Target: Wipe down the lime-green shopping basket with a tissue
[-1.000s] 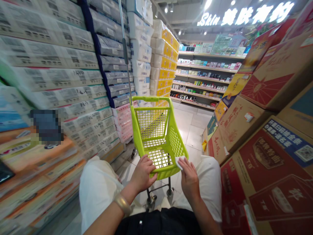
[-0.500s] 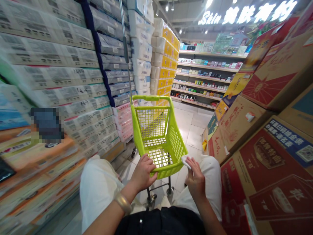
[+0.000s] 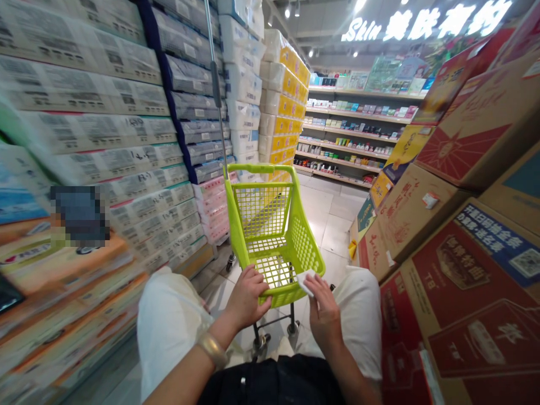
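A lime-green shopping cart (image 3: 301, 236) with a plastic lattice basket stands between my knees, nothing lying inside it. My left hand (image 3: 248, 297) grips the near rim at its left side, fingers over the edge and thumb outside. At the near right corner, my right hand (image 3: 324, 308) presses a small folded white tissue (image 3: 306, 281) against the rim. The tissue lies under its fingertips. A thin metal pole (image 3: 216, 84) rises from the far left corner of the cart.
Tall stacks of wrapped packs (image 3: 139, 135) line the left. Cardboard cartons (image 3: 426, 208) are piled close on the right. Shelves with small boxes and bottles (image 3: 354, 129) stand behind the tiled floor (image 3: 320, 208). A blurred-out dark patch (image 3: 82, 214) covers something at left.
My right hand has slid the tissue leftward along the near rim, away from the right corner. The left hand keeps its grip, and the cart stays in place.
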The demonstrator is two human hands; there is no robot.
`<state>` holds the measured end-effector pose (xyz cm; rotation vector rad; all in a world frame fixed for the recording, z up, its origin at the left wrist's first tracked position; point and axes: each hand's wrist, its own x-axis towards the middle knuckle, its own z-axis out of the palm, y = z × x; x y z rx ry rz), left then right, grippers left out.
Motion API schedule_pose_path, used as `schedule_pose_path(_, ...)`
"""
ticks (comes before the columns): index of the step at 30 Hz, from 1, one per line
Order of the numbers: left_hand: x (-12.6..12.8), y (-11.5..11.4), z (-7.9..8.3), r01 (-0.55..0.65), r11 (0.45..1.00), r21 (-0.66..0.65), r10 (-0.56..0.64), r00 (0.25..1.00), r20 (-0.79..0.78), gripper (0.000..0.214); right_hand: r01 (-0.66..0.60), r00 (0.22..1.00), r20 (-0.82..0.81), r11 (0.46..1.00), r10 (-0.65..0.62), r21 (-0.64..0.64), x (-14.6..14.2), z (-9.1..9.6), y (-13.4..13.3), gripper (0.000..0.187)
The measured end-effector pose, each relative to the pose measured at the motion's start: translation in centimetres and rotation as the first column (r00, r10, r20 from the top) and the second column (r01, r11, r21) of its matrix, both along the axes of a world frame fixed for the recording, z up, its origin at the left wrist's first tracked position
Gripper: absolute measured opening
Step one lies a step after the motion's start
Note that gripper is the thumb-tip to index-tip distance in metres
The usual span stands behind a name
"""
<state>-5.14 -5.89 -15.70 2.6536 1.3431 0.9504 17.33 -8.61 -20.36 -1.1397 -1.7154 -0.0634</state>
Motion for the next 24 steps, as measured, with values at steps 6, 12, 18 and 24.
schedule_pose_path(6,0.2,0.0,0.0,-0.004,1.000,0.011,0.004,1.000,0.000,0.009,-0.264,0.956,0.131,0.964,0.264,-0.017,-5.2,1.1,-1.3,0.053)
schedule_pose_path(12,0.1,-0.1,0.0,0.004,1.000,0.009,-0.004,1.000,-0.013,0.009,-0.185,0.977,0.110,0.982,0.181,0.025,-2.5,0.9,-0.3,0.055)
schedule_pose_path(18,0.1,0.0,-0.1,0.004,1.000,0.006,-0.004,1.000,-0.004,0.009,-0.005,0.997,0.071,0.998,0.000,0.066,-1.4,0.0,0.0,0.054)
schedule_pose_path(24,0.0,0.0,-0.1,0.007,1.000,-0.008,-0.007,1.000,-0.015,0.007,-0.268,0.940,0.226,0.963,0.257,0.019,-3.1,0.7,-0.4,0.056)
